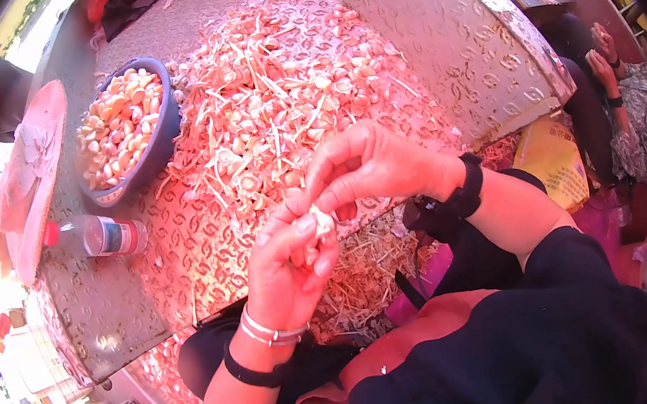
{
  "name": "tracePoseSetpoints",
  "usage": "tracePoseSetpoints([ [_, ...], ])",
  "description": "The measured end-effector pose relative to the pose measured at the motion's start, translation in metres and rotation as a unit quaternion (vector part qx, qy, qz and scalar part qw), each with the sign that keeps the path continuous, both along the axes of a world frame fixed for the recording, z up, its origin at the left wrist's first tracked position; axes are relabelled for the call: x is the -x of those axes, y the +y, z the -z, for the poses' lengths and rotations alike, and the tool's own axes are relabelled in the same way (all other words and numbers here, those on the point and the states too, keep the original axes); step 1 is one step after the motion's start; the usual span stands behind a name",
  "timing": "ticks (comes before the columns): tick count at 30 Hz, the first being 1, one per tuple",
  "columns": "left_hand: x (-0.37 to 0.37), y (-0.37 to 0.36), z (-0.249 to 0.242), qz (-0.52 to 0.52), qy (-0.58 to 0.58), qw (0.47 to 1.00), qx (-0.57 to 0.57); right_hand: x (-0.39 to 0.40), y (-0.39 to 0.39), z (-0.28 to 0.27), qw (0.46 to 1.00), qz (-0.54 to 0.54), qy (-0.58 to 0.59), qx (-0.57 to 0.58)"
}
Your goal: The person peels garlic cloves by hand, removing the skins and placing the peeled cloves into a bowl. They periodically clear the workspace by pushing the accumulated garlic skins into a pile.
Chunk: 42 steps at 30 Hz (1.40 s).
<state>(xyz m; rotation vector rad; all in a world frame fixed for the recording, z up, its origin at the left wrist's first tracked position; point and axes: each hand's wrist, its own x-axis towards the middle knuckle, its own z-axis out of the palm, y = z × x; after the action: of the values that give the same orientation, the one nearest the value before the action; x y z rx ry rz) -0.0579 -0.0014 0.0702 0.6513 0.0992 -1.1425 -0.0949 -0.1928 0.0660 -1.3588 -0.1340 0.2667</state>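
Over the front edge of a patterned metal table [167, 278], my two hands meet. My left hand [289, 250] is closed around a pale garlic piece [324, 223], its thumb and fingers pressed on it. My right hand [364, 169] touches the top of the same piece, thumb and index finger pinched together; what lies between those fingertips is too small to make out. Just beyond them spreads a heap of garlic cloves, skins and stalks [271, 103]. A blue bowl [163, 145] of peeled cloves [121, 130] stands left of the heap.
A plastic bottle [109, 235] lies left, beside a wide-brimmed hat [34, 177]. Stalks and skins [368, 269] lie below the table edge. A yellow sack [551, 162] is at right. Another person's hands [604, 62] show at far right.
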Motion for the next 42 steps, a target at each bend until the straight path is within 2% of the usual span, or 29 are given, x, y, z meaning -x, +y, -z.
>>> tracePoseSetpoints([
  [2, 0.019, 0.008, -0.034, 0.009, -0.009, 1.000, -0.016, 0.016, 0.006, -0.031, 0.999, -0.016, -0.022, -0.027],
  [3, 0.025, 0.014, -0.046, 0.026, 0.036, 0.998, 0.051, 0.019, 0.013, -0.037, 0.983, 0.014, -0.180, -0.001],
  [4, 0.031, 0.019, -0.059, 0.037, 0.065, 0.993, 0.092, 0.024, 0.018, -0.047, 0.975, 0.003, -0.223, -0.018],
  [6, 0.038, 0.033, -0.086, 0.105, 0.036, 0.994, 0.004, 0.031, 0.021, -0.072, 0.967, -0.055, -0.244, -0.037],
  [7, 0.040, 0.046, -0.086, 0.156, -0.072, 0.984, -0.047, 0.031, 0.025, -0.069, 0.953, -0.075, -0.277, -0.098],
  [9, 0.060, 0.039, -0.080, 0.054, 0.101, 0.974, 0.196, 0.027, 0.023, -0.076, 0.942, -0.140, -0.267, -0.146],
  [10, 0.062, 0.032, -0.071, 0.057, -0.022, 0.967, 0.246, 0.020, 0.019, -0.075, 0.939, -0.147, -0.277, -0.139],
  [11, 0.061, 0.029, -0.063, 0.058, -0.145, 0.944, 0.290, 0.013, 0.014, -0.071, 0.953, -0.081, -0.278, -0.092],
  [12, 0.064, 0.036, -0.072, 0.067, -0.046, 0.960, 0.269, 0.000, 0.005, -0.061, 0.951, 0.035, -0.304, 0.038],
  [13, 0.061, 0.037, -0.072, 0.067, -0.044, 0.960, 0.268, -0.011, -0.003, -0.050, 0.972, 0.130, -0.164, 0.107],
  [14, 0.058, 0.037, -0.072, 0.072, -0.047, 0.958, 0.273, -0.030, -0.016, -0.023, 0.957, 0.224, -0.081, 0.164],
  [15, 0.057, 0.038, -0.072, 0.079, -0.049, 0.956, 0.279, -0.050, -0.037, 0.011, 0.932, 0.280, -0.059, 0.221],
  [16, 0.056, 0.038, -0.073, 0.080, -0.048, 0.956, 0.280, -0.062, -0.057, 0.040, 0.869, 0.287, -0.153, 0.372],
  [17, 0.056, 0.038, -0.075, 0.068, -0.051, 0.958, 0.273, -0.070, -0.072, 0.061, 0.776, 0.283, -0.242, 0.508],
  [18, 0.056, 0.040, -0.076, 0.054, -0.054, 0.961, 0.265, -0.076, -0.080, 0.075, 0.778, 0.282, -0.242, 0.507],
  [20, 0.045, 0.039, -0.076, 0.077, -0.070, 0.957, 0.269, -0.082, -0.088, 0.093, 0.704, 0.208, -0.225, 0.640],
  [22, 0.044, 0.039, -0.073, 0.103, -0.089, 0.952, 0.275, -0.080, -0.085, 0.093, 0.680, 0.205, -0.190, 0.678],
  [24, 0.053, 0.037, -0.066, 0.035, -0.065, 0.951, 0.300, -0.078, -0.088, 0.090, 0.647, 0.203, -0.159, 0.718],
  [26, 0.051, 0.038, -0.067, 0.025, -0.015, 0.967, 0.252, -0.069, -0.093, 0.091, 0.739, 0.223, -0.059, 0.633],
  [27, 0.050, 0.039, -0.068, 0.013, 0.037, 0.979, 0.200, -0.066, -0.095, 0.089, 0.737, 0.224, -0.059, 0.635],
  [28, 0.042, 0.033, -0.071, 0.000, 0.016, 0.994, 0.112, -0.063, -0.096, 0.086, 0.852, 0.297, -0.001, 0.431],
  [29, 0.030, 0.026, -0.074, -0.012, -0.007, 1.000, 0.026, -0.060, -0.097, 0.081, 0.913, 0.352, 0.055, 0.201],
  [30, 0.022, 0.022, -0.068, -0.017, -0.016, 0.999, 0.024, -0.054, -0.094, 0.064, 0.921, 0.359, 0.094, 0.115],
  [31, 0.015, 0.018, -0.057, -0.022, -0.025, 0.999, 0.021, -0.050, -0.099, 0.061, 0.920, 0.362, 0.093, 0.118],
  [33, 0.004, 0.011, -0.042, -0.047, -0.031, 0.998, -0.005, -0.044, -0.110, 0.059, 0.939, 0.308, 0.145, -0.049],
  [34, -0.001, 0.008, -0.037, -0.057, -0.037, 0.997, -0.028, -0.041, -0.109, 0.056, 0.939, 0.296, 0.153, -0.085],
  [39, -0.024, -0.001, -0.015, -0.096, -0.011, 0.993, -0.070, -0.036, -0.116, 0.055, 0.946, 0.263, 0.176, -0.076],
  [41, -0.030, -0.001, -0.009, -0.101, -0.010, 0.992, -0.075, -0.038, -0.116, 0.049, 0.924, 0.330, 0.184, 0.059],
  [42, -0.032, -0.001, -0.006, -0.104, -0.008, 0.992, -0.070, -0.041, -0.123, 0.050, 0.924, 0.329, 0.183, 0.062],
])
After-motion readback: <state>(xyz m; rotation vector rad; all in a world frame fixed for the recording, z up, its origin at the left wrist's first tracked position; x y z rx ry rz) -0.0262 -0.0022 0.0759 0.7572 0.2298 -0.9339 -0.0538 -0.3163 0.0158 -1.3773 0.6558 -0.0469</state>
